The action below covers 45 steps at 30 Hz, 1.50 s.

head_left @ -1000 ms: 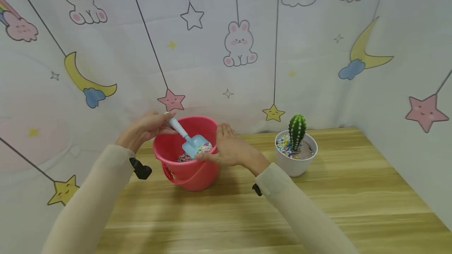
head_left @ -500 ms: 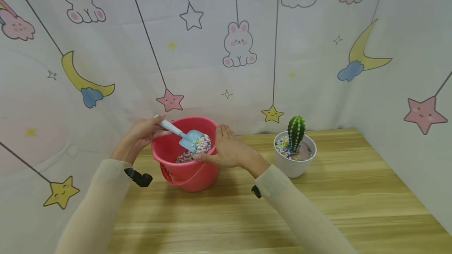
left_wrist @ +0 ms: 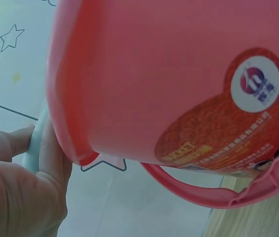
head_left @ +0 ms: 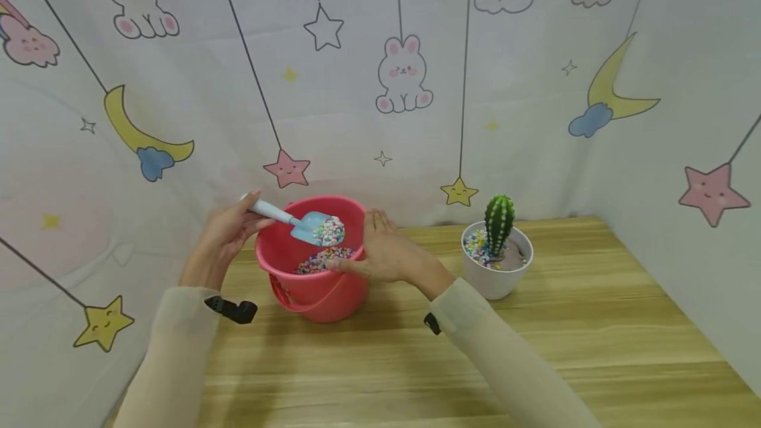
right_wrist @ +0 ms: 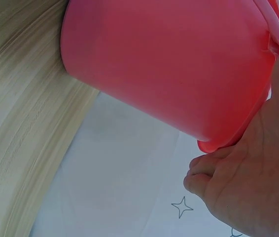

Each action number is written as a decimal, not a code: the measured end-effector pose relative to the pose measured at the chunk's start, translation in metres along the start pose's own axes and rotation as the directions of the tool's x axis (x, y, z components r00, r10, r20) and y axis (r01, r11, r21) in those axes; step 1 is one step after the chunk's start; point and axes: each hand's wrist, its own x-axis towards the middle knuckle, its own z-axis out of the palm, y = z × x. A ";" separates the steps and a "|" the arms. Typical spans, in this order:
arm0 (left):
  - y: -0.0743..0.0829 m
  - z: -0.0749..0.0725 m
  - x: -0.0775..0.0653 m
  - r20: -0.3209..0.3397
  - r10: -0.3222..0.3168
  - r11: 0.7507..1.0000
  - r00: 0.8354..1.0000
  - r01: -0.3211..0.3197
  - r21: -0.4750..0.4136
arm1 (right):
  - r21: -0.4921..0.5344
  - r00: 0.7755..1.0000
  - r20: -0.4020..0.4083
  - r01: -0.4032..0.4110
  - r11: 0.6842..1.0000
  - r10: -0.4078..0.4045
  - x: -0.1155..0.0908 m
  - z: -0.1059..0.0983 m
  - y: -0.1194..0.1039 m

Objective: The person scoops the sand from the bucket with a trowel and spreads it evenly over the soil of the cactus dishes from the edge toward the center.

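Note:
In the head view my left hand (head_left: 222, 236) pinches the pale handle of a light blue toy shovel (head_left: 306, 226). Small multicoloured beads (head_left: 329, 232) are heaped on its blade, which is held above the opening of a pink bucket (head_left: 333, 292). More loose beads (head_left: 324, 261) lie inside the bucket. My right hand (head_left: 392, 249) grips the bucket's right rim, thumb at the front and fingers towards the back. In the left wrist view the shovel handle (left_wrist: 33, 145) sits between thumb and fingers; the bucket wall hides its blade. The right wrist view shows that hand (right_wrist: 248, 173) against the rim.
A white pot (head_left: 496, 276) holding a green cactus (head_left: 499, 224) stands on the wooden table (head_left: 565, 322), right of the bucket. Coloured beads cover part of its surface. A printed curtain (head_left: 357, 117) hangs right behind the table. The bucket's handle (head_left: 318, 302) hangs down in front.
My left hand has moved left and slightly down, lifting the shovel's blade from near the beads by the right rim to above the bucket's middle, loaded. My right hand stays on the rim.

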 end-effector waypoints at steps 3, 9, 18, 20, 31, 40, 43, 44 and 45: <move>-0.002 -0.001 -0.002 -0.013 0.002 0.999 1.000 -0.002 -0.032 | 0.007 1.000 0.001 -0.003 1.000 0.003 0.000 0.001 0.000; -0.002 -0.004 -0.007 -0.044 -0.004 0.997 0.999 0.001 -0.075 | 0.022 1.000 -0.006 -0.002 1.000 0.002 0.000 0.001 0.000; -0.004 -0.003 -0.011 -0.094 -0.005 0.998 0.996 -0.001 -0.070 | 0.038 1.000 -0.017 0.017 0.999 -0.016 0.001 0.000 0.001; -0.004 -0.003 -0.012 -0.099 -0.008 0.997 0.995 0.000 -0.080 | 0.041 0.999 -0.029 0.030 0.999 -0.029 0.001 0.000 0.003; -0.001 0.000 -0.019 -0.083 -0.011 0.987 0.997 -0.003 -0.161 | 0.189 0.981 -0.109 0.177 0.966 -0.158 -0.014 -0.025 0.027; 0.002 0.007 -0.024 -0.044 -0.032 0.981 0.999 0.023 -0.190 | 0.180 0.968 -0.234 0.132 0.975 -0.088 -0.061 -0.064 0.058; 0.002 0.009 -0.025 -0.035 -0.035 0.978 0.999 0.027 -0.205 | 0.212 0.961 -0.267 0.128 0.969 -0.069 -0.075 -0.072 0.069; 0.002 0.010 -0.025 -0.027 -0.031 0.978 0.999 0.025 -0.209 | 0.217 0.958 -0.279 0.127 0.968 -0.063 -0.080 -0.074 0.072; 0.002 0.011 -0.025 -0.020 -0.029 0.977 0.999 0.024 -0.214 | 0.227 0.954 -0.294 0.131 0.965 -0.060 -0.085 -0.076 0.076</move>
